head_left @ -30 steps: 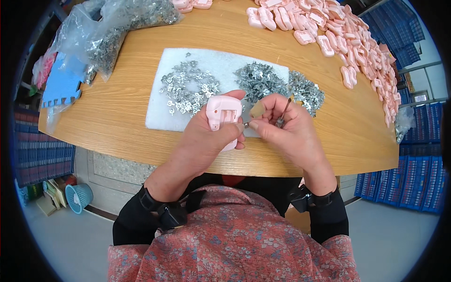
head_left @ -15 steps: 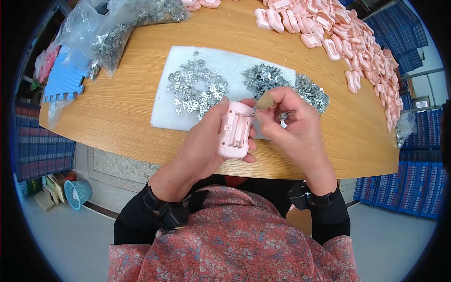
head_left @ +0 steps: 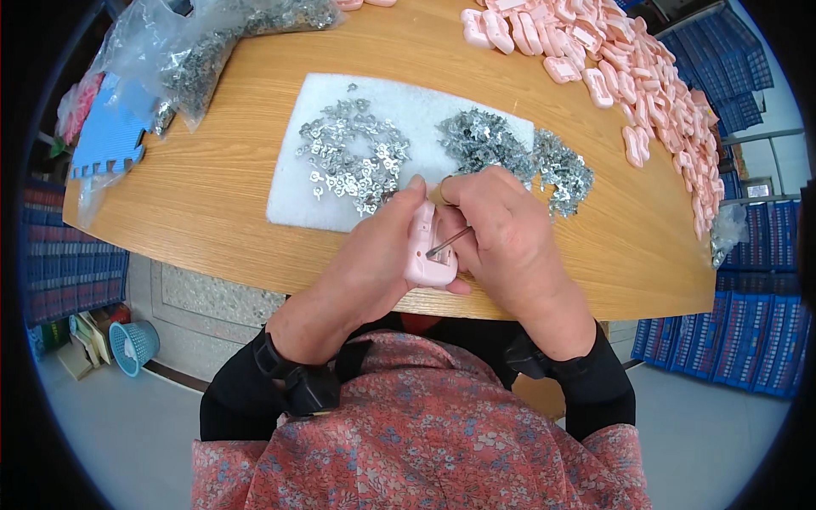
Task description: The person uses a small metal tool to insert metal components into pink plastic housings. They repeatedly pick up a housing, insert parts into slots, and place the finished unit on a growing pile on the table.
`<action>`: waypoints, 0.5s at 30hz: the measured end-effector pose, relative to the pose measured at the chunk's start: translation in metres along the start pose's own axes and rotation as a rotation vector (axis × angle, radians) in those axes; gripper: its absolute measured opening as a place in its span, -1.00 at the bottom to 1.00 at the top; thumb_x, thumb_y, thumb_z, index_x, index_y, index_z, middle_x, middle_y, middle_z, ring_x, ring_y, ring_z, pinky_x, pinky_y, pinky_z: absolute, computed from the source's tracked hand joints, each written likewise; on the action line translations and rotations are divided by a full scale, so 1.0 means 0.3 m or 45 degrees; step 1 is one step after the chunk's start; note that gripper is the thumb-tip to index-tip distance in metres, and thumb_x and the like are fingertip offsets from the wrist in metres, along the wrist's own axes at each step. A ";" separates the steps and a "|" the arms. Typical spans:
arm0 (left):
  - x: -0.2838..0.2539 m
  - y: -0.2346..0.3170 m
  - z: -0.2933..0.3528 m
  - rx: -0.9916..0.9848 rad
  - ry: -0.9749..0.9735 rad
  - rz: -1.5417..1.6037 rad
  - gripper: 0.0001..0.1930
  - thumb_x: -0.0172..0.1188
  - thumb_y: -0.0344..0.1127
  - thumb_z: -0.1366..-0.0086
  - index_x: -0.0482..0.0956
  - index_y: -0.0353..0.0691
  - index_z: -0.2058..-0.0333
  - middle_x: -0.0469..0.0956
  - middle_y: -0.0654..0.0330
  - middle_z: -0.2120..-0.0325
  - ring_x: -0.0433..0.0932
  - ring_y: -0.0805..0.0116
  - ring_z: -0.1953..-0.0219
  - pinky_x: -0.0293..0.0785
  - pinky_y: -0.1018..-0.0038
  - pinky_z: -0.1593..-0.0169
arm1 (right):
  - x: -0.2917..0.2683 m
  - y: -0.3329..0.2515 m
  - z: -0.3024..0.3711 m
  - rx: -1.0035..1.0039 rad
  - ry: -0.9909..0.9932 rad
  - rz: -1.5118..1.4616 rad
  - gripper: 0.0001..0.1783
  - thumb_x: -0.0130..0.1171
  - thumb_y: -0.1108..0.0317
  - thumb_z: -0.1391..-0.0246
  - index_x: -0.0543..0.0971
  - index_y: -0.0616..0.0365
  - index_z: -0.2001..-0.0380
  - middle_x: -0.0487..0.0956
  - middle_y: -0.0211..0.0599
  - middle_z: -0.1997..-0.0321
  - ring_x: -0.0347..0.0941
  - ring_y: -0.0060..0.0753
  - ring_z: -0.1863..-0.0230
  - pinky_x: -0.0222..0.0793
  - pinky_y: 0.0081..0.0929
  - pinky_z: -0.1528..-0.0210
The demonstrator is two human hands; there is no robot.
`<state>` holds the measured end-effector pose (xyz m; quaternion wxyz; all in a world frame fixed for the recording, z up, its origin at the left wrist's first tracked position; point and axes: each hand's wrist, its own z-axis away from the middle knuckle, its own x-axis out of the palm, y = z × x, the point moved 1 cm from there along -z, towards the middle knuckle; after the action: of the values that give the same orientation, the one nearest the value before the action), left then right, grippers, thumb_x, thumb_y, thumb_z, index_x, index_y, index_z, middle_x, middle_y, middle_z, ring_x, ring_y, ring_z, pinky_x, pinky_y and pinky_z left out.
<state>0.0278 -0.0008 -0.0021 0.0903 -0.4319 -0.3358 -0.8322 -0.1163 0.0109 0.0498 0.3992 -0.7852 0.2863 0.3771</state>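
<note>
Left hand (head_left: 361,251) grips pale-pink rounded plastic shell (head_left: 432,271); right hand (head_left: 514,246) clasps slim dark metal rod (head_left: 450,241), working inside the shell, contact unclear; next move calls for steady support.

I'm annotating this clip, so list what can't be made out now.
In the head view:
Pink casing: upper right part hidden behind the right grip.
Thin metal rod: one end covered by the right grip.
Left grip: fingers mostly hidden behind the pink casing.
Loose metal pieces: too small and overlapping to count.
Clear plastic bag: cut off by the top edge.
</note>
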 end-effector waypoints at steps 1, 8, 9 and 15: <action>0.001 0.002 -0.001 -0.008 0.011 0.007 -0.50 -0.34 0.07 -0.53 0.44 -0.23 0.08 0.57 0.12 0.33 0.61 0.28 0.35 0.67 0.14 0.30 | 0.000 0.003 0.002 0.034 0.019 -0.027 -0.78 0.27 0.53 0.11 0.51 0.16 0.33 0.54 -0.15 0.41 0.50 -0.04 0.32 0.44 -0.25 0.30; -0.021 -0.004 -0.010 -0.011 -0.061 0.007 -0.45 -0.32 0.11 -0.53 0.39 -0.24 -0.11 0.55 0.11 0.33 0.61 0.25 0.35 0.66 0.18 0.31 | -0.027 0.050 0.025 0.310 0.101 -0.236 -0.81 0.26 0.56 0.05 0.53 0.16 0.31 0.53 -0.22 0.43 0.53 -0.25 0.43 0.46 -0.36 0.38; -0.018 -0.003 -0.007 -0.002 -0.052 -0.004 -0.44 -0.31 0.11 -0.52 0.37 -0.24 -0.14 0.55 0.11 0.33 0.61 0.26 0.35 0.65 0.20 0.32 | -0.035 0.044 0.023 0.341 0.109 -0.259 -0.81 0.26 0.55 0.03 0.53 0.16 0.31 0.53 -0.23 0.43 0.53 -0.29 0.46 0.45 -0.39 0.39; 0.005 0.021 -0.013 0.114 -0.074 -0.113 -0.43 -0.29 0.11 -0.51 0.34 -0.23 -0.20 0.54 0.12 0.30 0.59 0.31 0.35 0.64 0.28 0.33 | -0.040 0.051 0.037 0.513 0.170 -0.489 -0.77 0.32 0.49 0.00 0.56 0.19 0.23 0.52 -0.34 0.42 0.44 -0.52 0.52 0.40 -0.53 0.42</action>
<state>0.0270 -0.0079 0.0004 0.0628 -0.4362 -0.3939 -0.8066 -0.1385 0.0141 0.0490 0.5917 -0.7529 0.2271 0.1774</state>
